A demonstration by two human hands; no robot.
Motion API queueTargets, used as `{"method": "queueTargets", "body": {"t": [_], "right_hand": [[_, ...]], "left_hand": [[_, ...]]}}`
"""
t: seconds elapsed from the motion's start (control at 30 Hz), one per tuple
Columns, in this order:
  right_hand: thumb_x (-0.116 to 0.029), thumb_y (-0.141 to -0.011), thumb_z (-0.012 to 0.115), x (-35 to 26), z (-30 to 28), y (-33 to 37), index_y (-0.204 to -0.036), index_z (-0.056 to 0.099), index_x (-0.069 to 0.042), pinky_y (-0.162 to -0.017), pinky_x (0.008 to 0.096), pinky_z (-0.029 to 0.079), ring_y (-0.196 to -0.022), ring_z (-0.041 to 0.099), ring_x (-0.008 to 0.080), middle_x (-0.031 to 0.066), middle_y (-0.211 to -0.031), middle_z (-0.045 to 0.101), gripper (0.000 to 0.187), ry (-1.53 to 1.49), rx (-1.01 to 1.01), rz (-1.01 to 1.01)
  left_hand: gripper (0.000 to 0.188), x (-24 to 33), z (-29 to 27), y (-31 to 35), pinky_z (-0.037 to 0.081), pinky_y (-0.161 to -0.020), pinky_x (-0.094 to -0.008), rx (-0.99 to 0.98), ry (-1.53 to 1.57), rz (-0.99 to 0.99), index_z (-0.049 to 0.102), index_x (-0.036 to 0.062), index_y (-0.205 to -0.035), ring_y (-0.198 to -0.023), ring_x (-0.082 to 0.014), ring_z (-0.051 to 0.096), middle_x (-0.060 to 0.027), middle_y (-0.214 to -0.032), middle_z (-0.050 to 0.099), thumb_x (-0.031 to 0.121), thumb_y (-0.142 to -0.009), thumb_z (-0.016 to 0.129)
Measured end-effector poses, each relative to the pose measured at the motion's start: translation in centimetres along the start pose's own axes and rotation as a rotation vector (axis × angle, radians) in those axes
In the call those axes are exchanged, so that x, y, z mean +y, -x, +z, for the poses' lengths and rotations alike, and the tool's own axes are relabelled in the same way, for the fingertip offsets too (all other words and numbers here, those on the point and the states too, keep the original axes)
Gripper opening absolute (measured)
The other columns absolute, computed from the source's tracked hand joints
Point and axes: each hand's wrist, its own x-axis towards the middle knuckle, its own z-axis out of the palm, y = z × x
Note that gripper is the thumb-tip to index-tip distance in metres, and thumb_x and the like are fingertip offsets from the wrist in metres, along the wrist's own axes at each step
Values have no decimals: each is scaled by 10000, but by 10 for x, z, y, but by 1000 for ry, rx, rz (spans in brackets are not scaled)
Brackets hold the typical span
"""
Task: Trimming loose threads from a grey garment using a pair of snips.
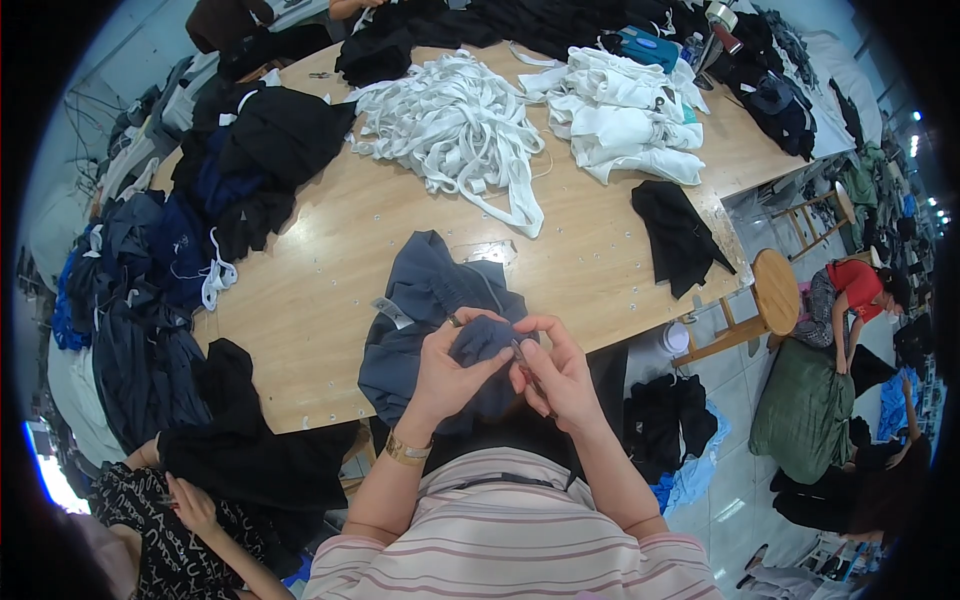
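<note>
A gray-blue garment (425, 285) is being held at the near edge of a wooden table (330, 300), part of it being left spread on the tabletop. Its bunched cloth is being pinched between thumb and fingers of the left hand (450, 365). A small dark metal tool (538, 381) is being gripped in the right hand (560, 375), close to the cloth. Beyond, white strips (450, 120) are being kept heaped.

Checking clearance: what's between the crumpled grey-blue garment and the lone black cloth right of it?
Head view: just light-wood tabletop with small spots between garment and cloth.
</note>
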Motion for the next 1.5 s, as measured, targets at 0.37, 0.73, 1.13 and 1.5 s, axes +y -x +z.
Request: {"method": "queueTargets", "body": {"t": [0.37, 0.73, 1.13, 1.5], "right_hand": [[-171, -949, 458, 0, -2, -1, -1131, 442, -91, -338, 162, 234, -357, 330, 24, 40, -620, 527, 200, 4, 9, -35], [-170, -949, 455, -2, -1, -1, -1146, 444, -96, -336, 162, 222, -347, 320, 22, 43, -615, 532, 210, -18, -19, 15], [-188, -947, 463, -7, -4, 0, -1151, 442, -102, -323, 165, 207, -338, 310, 18, 43, -613, 536, 222, 24, -45, 52], [-181, -946, 449, -8, -4, 0, -1152, 420, -90, -325, 158, 222, -331, 314, 33, 63, -609, 530, 227, 52, -41, 70]], "left_hand": [[218, 1, -4, 2, 442, -778, -241, -90, 87, 51, 635, -9, -909, -876, -104, 558, -35, -980, 583, 62, -720, 716], [181, 0, -7, 2, 438, -808, -239, -106, 273, -112, 622, -32, -954, -880, -101, 561, -39, -1000, 602, 56, -796, 629], [174, 6, -8, 0, 435, -823, -246, -139, 195, -93, 621, -36, -959, -899, -106, 560, -51, -1028, 604, 58, -813, 607], [164, 5, -10, 0, 429, -833, -271, -133, 78, 17, 634, -37, -927, -941, -142, 548, -77, -1043, 598, 52, -791, 614]]}}
